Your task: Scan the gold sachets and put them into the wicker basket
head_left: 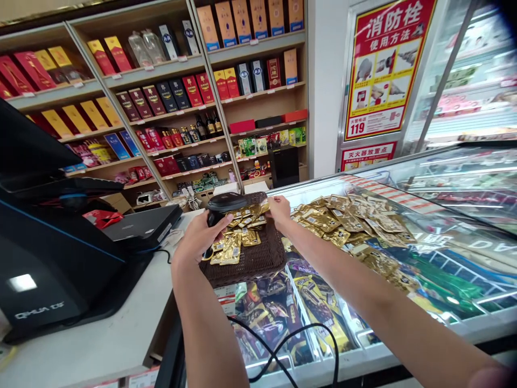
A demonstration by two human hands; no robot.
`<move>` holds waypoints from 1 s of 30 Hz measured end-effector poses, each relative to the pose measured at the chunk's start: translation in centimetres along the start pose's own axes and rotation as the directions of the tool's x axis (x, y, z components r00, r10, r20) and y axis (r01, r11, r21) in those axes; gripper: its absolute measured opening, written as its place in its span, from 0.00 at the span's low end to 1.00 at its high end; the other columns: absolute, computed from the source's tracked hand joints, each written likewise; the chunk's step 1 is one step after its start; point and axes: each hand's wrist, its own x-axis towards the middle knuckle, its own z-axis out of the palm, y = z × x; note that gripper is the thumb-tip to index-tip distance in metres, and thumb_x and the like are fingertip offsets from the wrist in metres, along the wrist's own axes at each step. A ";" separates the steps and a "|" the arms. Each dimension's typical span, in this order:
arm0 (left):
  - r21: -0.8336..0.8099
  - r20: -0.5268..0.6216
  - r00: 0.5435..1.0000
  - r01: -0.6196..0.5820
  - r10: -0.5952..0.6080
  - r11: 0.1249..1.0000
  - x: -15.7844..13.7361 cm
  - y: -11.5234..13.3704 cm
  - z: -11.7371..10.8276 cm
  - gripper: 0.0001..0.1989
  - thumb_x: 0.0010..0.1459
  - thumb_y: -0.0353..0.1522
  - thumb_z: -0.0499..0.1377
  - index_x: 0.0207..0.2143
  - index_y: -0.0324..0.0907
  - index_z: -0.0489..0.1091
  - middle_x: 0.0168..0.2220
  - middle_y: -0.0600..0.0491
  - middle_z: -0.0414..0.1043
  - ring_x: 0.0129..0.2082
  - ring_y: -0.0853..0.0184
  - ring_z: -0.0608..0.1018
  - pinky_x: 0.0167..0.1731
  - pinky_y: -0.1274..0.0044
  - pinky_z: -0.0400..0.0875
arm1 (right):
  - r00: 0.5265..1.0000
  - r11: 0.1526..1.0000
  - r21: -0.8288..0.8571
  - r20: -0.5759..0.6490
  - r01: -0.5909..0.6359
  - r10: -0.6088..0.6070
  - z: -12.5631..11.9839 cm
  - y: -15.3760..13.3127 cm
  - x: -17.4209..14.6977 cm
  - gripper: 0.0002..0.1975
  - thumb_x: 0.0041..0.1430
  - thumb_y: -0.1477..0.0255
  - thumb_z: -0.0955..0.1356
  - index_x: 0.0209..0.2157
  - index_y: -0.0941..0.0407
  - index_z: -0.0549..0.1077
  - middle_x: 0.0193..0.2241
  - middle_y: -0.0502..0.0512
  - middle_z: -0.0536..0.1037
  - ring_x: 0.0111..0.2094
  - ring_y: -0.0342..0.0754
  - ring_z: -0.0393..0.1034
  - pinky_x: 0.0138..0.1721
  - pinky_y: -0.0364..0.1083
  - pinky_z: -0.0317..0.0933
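Note:
A brown woven basket (pixel 264 250) sits on the glass top of a freezer, with several small gold foil packets (pixel 231 249) lying in it. My left hand (pixel 201 234) is at the basket's left side, closed around the handle of what looks like a black barcode scanner (pixel 227 201). Its thumb reaches over the packets; most of its other fingers are hidden. At the basket's far right corner, my right hand (pixel 278 211) is closed with fingertips pinched on a gold packet (pixel 264 206), mostly covered by the hand.
To the right, a heap of gold packets (pixel 347 218) lies on the freezer glass (pixel 388 334). A black cable (pixel 278 350) loops across the front. At left, a checkout machine (pixel 52 258) stands on a white counter (pixel 100 345). Shelves (pixel 161 116) of boxed goods line the back.

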 end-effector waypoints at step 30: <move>0.136 0.473 0.869 -0.233 0.143 0.963 0.1 4.0 4.9 0.16 0.49 0.47 0.64 0.32 0.45 0.71 0.25 0.56 0.67 0.25 0.66 0.70 0.26 0.77 0.64 | 0.944 0.780 -0.533 0.225 0.327 -0.242 -15.3 -1.0 1.8 0.12 0.64 0.65 0.67 0.36 0.56 0.80 0.32 0.54 0.81 0.33 0.46 0.72 0.35 0.40 0.57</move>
